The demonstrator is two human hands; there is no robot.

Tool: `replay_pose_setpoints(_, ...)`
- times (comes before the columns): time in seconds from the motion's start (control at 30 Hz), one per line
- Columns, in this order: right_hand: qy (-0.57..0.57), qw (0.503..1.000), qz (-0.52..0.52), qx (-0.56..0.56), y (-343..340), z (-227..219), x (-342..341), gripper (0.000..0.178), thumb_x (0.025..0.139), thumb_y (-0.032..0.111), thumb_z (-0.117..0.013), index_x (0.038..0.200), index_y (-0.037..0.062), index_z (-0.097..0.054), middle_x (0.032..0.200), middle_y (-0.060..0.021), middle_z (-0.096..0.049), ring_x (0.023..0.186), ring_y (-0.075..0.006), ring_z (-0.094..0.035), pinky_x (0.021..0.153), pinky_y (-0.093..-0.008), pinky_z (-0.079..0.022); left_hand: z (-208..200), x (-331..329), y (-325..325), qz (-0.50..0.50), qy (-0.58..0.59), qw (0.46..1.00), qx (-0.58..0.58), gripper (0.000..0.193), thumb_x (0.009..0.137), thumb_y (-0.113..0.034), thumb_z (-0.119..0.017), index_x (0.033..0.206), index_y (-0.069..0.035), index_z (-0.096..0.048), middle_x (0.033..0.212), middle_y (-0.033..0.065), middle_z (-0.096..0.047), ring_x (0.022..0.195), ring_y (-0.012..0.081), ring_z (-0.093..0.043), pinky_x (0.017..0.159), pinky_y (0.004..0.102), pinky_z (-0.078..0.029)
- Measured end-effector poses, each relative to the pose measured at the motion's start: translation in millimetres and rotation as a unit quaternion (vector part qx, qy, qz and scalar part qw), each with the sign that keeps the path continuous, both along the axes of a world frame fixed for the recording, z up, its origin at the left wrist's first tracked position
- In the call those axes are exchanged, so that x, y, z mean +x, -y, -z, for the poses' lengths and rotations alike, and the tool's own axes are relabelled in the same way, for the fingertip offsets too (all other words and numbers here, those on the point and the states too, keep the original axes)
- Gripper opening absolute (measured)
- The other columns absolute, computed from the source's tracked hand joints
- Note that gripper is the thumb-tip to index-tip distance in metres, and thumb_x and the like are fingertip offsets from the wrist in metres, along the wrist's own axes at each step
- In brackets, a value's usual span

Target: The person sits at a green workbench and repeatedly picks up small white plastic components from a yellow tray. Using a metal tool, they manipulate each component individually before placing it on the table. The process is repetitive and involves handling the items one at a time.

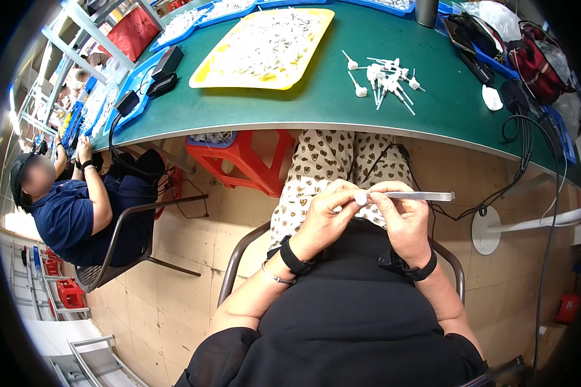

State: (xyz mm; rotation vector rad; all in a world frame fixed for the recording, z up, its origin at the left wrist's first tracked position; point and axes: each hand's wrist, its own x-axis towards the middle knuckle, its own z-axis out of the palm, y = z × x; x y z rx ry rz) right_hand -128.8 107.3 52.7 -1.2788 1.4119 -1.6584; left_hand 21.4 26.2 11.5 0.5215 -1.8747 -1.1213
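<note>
Above my lap, my left hand [332,209] pinches a small white round plastic part [361,198] between thumb and fingertips. Close against it, my right hand [403,216] is closed on slim grey metal tweezers [426,196], whose wide end points right. The tips of the tweezers meet the white part but are mostly hidden by my fingers. Ahead on the green table [252,111] lies a loose heap of white pump heads with thin tubes [386,79], some of them lying slightly apart.
A yellow tray [203,79] full of small white parts stands on the table, with blue trays [174,37] behind it. Bags [536,58] and black cables [526,135] are at the right. A red stool [239,164] stands under the table. A co-worker [77,206] sits at the left.
</note>
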Motion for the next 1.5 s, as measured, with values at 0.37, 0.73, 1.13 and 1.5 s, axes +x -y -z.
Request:
replay_pose_setpoints(0.37, -0.019, 1.000, -0.003, 0.005, 0.0, -3.0, -0.3, 0.006, 0.093, -0.002, -0.068, 0.097, -0.0063, -0.070, 0.088, -0.0083, -0.072, 0.079, -0.0150, -0.072, 0.071, -0.0262, -0.057, -0.3, -0.3, -0.8, -0.004, 0.006, 1.000, 0.001, 0.015, 0.089, 0.001, -0.073, 0.104, -0.002, -0.073, 0.096, 0.0076, -0.068, 0.086, 0.0192, -0.065, 0.075, 0.0296, -0.052)
replay_pose_setpoints(0.73, -0.016, 1.000, -0.001, 0.002, 0.0, -1.4, -0.6, 0.006, 0.093, -0.003, -0.068, 0.097, -0.0062, -0.070, 0.088, -0.0085, -0.071, 0.079, -0.0149, -0.071, 0.070, -0.0265, -0.057, -0.8, 0.1, 0.0, -0.001, 0.006, 1.000, -0.007, 0.018, 0.089, 0.003, -0.072, 0.106, -0.002, -0.073, 0.096, 0.0076, -0.067, 0.086, 0.0192, -0.065, 0.074, 0.0292, -0.053)
replay_pose_setpoints(1.13, -0.120, 0.993, 0.000, -0.017, -0.2, -10.4, -1.3, 0.004, 0.090, -0.003, -0.068, 0.093, -0.0019, -0.071, 0.086, -0.0092, -0.070, 0.074, -0.0175, -0.067, 0.067, -0.0290, -0.053, -0.8, -0.1, -1.9, -0.005, 0.005, 1.000, 0.008, 0.016, 0.089, 0.000, -0.073, 0.104, -0.002, -0.073, 0.094, 0.0083, -0.069, 0.087, 0.0210, -0.064, 0.076, 0.0315, -0.052)
replay_pose_setpoints(1.5, 0.017, 1.000, -0.011, 0.009, -0.4, -3.8, -3.1, 0.004, 0.092, -0.001, -0.068, 0.094, -0.0017, -0.072, 0.088, -0.0069, -0.071, 0.075, -0.0147, -0.067, 0.067, -0.0282, -0.054, -4.0, 0.5, 0.9, 0.019, 0.005, 1.000, 0.010, 0.016, 0.091, 0.002, -0.070, 0.106, -0.003, -0.074, 0.095, 0.0079, -0.067, 0.087, 0.0197, -0.065, 0.075, 0.0300, -0.052)
